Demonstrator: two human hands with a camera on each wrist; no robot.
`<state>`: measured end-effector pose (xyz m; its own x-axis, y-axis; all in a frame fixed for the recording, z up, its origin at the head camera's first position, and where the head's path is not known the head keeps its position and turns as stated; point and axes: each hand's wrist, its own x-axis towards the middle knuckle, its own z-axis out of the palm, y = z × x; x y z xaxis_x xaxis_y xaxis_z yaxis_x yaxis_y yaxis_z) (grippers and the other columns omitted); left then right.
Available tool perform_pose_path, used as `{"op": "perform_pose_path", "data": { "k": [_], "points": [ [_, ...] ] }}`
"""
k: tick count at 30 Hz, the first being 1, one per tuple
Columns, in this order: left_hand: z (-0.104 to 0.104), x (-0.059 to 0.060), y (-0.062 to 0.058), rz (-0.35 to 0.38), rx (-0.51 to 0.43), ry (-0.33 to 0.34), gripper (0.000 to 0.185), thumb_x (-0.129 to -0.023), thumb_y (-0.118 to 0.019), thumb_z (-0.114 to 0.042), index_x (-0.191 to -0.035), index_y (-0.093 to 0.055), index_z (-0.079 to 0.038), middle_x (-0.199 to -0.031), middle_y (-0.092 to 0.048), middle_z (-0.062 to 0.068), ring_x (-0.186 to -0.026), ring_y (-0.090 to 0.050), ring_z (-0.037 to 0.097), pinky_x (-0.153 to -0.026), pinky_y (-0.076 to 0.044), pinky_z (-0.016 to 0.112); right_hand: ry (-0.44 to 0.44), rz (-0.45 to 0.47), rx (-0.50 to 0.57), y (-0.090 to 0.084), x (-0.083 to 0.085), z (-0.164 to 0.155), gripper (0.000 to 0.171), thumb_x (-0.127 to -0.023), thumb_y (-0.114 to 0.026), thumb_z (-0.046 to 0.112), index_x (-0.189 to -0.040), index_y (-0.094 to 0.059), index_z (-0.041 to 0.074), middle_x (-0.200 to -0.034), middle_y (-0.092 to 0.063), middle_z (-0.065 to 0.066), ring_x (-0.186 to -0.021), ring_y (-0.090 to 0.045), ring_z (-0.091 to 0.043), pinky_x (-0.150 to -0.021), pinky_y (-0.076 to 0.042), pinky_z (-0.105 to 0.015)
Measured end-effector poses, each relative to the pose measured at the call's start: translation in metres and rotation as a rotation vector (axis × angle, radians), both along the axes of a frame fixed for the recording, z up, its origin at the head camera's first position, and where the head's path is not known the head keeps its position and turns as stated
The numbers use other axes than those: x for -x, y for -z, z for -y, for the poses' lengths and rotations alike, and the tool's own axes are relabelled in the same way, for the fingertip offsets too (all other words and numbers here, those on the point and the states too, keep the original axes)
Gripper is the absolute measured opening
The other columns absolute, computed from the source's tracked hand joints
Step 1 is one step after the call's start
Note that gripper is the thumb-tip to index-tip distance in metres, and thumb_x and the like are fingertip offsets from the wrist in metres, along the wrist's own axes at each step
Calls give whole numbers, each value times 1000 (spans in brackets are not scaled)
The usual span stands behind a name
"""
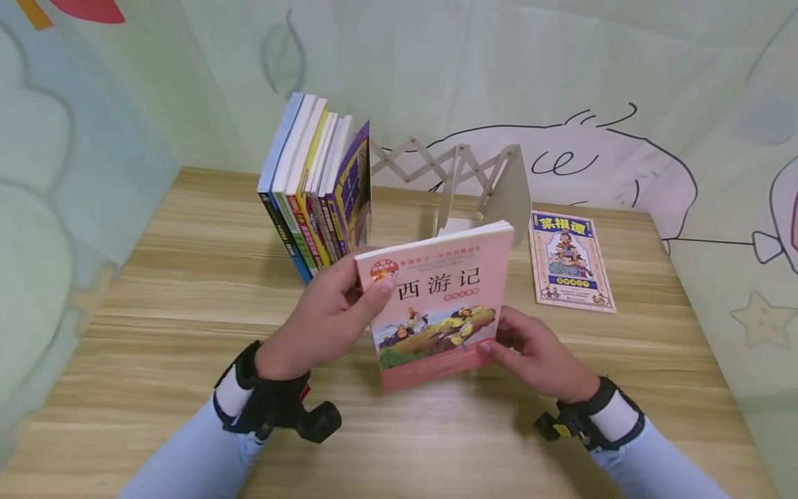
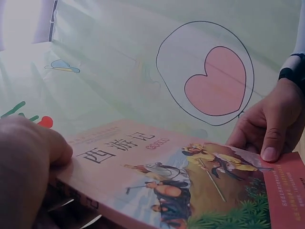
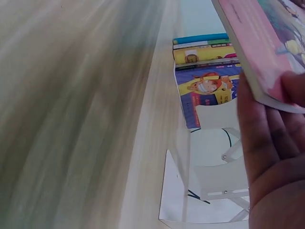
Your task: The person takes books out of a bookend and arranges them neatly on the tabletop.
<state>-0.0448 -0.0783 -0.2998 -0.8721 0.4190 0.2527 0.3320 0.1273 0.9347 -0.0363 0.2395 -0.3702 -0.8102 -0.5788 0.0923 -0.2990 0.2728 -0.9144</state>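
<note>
A pink paperback book (image 1: pixel 436 305) with a picture of figures on its cover is held tilted above the table, front cover up. My left hand (image 1: pixel 324 319) grips its upper left side, thumb on the cover and fingers behind. At the lower right edge my right hand (image 1: pixel 542 353) pinches it, thumb on the front; the right wrist view shows the fingers (image 3: pixel 259 129) spread under the back. Behind the book stands a white expandable bookend rack (image 1: pixel 508 194), its lower part partly hidden. Upright books (image 1: pixel 312 180) fill the rack's left end, a purple-covered one (image 1: pixel 352 187) outermost.
Flat on the table to the right of the rack lies a small comic-style book (image 1: pixel 570 260) with a blue and yellow title. The wood-grain table (image 1: pixel 174 305) backs onto a printed cloth wall (image 1: pixel 436 62), with more cloth at both sides.
</note>
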Motion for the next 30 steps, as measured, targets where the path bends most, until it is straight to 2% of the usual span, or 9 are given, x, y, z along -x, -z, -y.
{"op": "perform_pose_path", "data": {
  "k": [6, 11, 15, 20, 23, 26, 30],
  "points": [
    [-5, 2, 1, 4, -12, -8, 31, -103, -54, -13, -134, -54, -4, -122, -70, 13, -100, -72, 17, -74, -62, 34, 66, -109, 32, 2, -5, -7, 35, -93, -61, -10, -126, -60, 2, -113, -72, -14, -87, -67, -11, -69, -57, -27],
    [-10, 3, 3, 49, -15, 11, 36, -103, -56, -16, -137, -51, -6, -123, -69, 11, -102, -71, 16, -76, -61, 33, 103, -119, 61, 1, -6, -13, 34, -93, -60, -12, -125, -61, -1, -113, -72, -4, -88, -69, -10, -68, -58, -27],
    [-14, 4, 11, 98, 5, 20, 39, -102, -59, -20, -138, -51, -8, -121, -69, 8, -101, -69, 17, -79, -61, 31, 148, -128, 86, -3, -5, -17, 37, -93, -59, -13, -128, -58, -4, -113, -72, 4, -87, -70, -11, -66, -59, -28],
    [-22, 5, 25, 152, 100, 73, 37, -101, -61, -26, -134, -55, -11, -118, -69, 4, -98, -67, 14, -80, -60, 30, 197, -163, 109, -9, -3, -22, 36, -91, -59, -15, -127, -58, -6, -110, -73, 6, -84, -70, -10, -65, -58, -27],
    [-26, 5, 32, 171, 122, 97, 31, -101, -62, -25, -128, -57, -10, -111, -69, 3, -96, -68, 14, -80, -60, 30, 218, -145, 109, -13, -1, -23, 35, -92, -59, -14, -126, -58, -5, -110, -73, 5, -85, -70, -10, -67, -58, -25],
    [-29, 6, 36, 161, 129, 90, 28, -100, -63, -23, -124, -59, -9, -108, -71, 3, -94, -69, 13, -79, -60, 28, 256, -118, 78, -16, -2, -25, 36, -94, -59, -11, -129, -57, -4, -111, -73, 7, -85, -69, -10, -68, -57, -24],
    [-32, 6, 37, 160, 137, 64, 33, -100, -63, -23, -131, -59, -9, -113, -73, 3, -97, -71, 11, -79, -59, 25, 280, -63, 25, -18, -3, -26, 38, -97, -59, -5, -134, -55, -2, -114, -71, 11, -88, -68, -10, -71, -57, -24]
  ]
}}
